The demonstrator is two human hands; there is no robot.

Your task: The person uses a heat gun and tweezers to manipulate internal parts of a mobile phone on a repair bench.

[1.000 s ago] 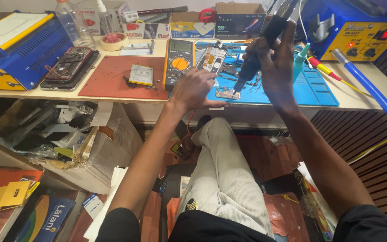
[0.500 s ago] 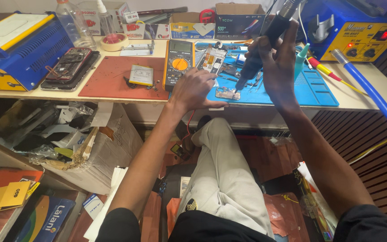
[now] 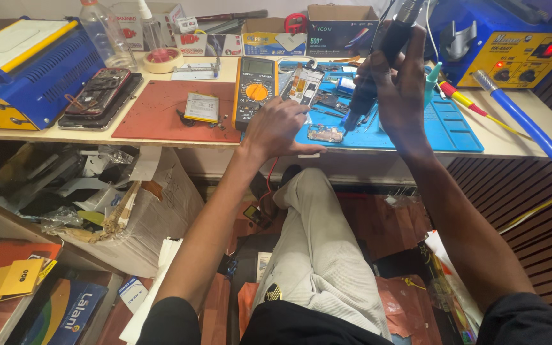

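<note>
The right hand (image 3: 398, 89) is wrapped tight around the black handle of a hot-air tool (image 3: 378, 61), which it holds tilted, nozzle pointing down toward seven o'clock at a small circuit board (image 3: 325, 133) lying on the blue work mat (image 3: 445, 128). The left hand (image 3: 278, 128) rests palm down at the bench edge, its fingers loosely spread, with the fingertips at or just beside the left end of that board; whether they press on it cannot be told. At eleven o'clock from the left hand stands a yellow multimeter (image 3: 256, 91), and at nine o'clock from the meter a red mat (image 3: 154, 121) carries a flat silvery battery (image 3: 201, 107). Farther toward nine o'clock lies an opened phone (image 3: 97, 92), beside a blue and yellow machine (image 3: 30, 70). At two o'clock from the right hand sits a blue and yellow rework station (image 3: 519, 48), and a blue tube (image 3: 528, 128) runs away toward four o'clock across the bench.
</note>
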